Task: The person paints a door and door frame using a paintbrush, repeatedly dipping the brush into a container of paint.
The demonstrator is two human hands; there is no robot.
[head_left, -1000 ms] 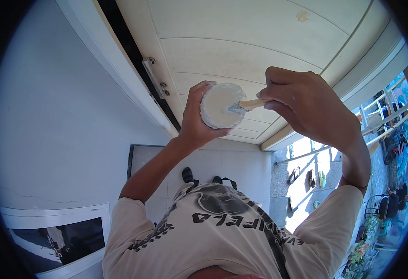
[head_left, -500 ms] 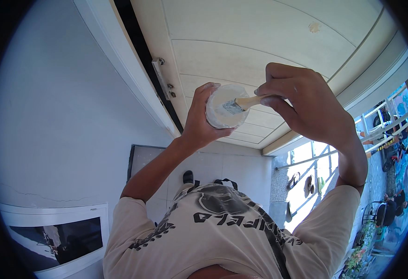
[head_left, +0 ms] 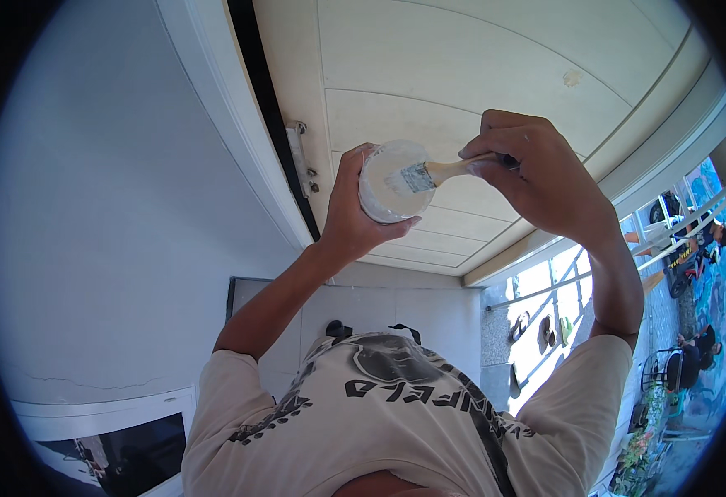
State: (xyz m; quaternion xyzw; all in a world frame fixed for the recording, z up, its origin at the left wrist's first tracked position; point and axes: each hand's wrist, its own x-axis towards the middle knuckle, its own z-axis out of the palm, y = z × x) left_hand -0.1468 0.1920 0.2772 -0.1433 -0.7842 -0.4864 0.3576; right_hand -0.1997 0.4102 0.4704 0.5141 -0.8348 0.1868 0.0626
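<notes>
My left hand [head_left: 352,203] is wrapped round a round white tub [head_left: 373,189], its open top facing me. Pale cream paint [head_left: 388,166] lies inside, with smears along the rim. Between the thumb and fingers of my right hand [head_left: 541,170] is the wooden handle of a paintbrush [head_left: 450,172]. The brush's metal band is smeared with paint. Its bristles rest at the right part of the tub's mouth, over or in the paint; how deep they go I cannot tell.
A cream panelled door [head_left: 412,58] with a metal latch [head_left: 299,157] stands ahead, with a pale patch on it. At left is a grey wall [head_left: 114,207] above a framed dark window [head_left: 131,451]. Tiled floor [head_left: 429,311] lies below. Outside at right are shoes [head_left: 547,330], railings and people.
The brush now lies flatter across the tub, its bristles pointing left. The tub and both hands have shifted slightly in the picture as the whole view moved a little.
</notes>
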